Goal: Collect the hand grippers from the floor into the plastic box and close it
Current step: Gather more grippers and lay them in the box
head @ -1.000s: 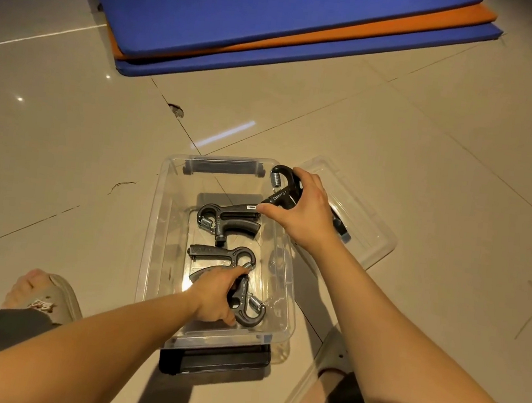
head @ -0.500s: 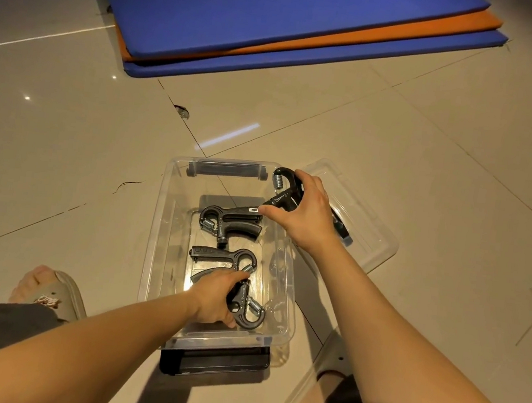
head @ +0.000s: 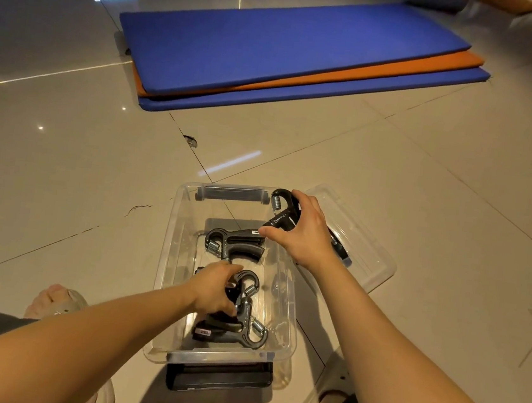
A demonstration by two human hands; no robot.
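Four hand grippers (head: 236, 246) are counted: three are seen inside the one plastic box (head: 168, 256), one there grasped by the left hand (head: 214, 291), while the fourth gripper (head: 282, 208) is clutched by the right hand (head: 304, 235) above its right rim.

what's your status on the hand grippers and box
left grip holds one hand gripper inside plastic box. right grip holds second hand gripper above far right corner. lid off, on floor beside box.

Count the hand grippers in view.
4. Raised gripper in the right hand over the box rim; inside: far gripper, middle gripper, near gripper held by the left hand. Others may hide beneath hands.
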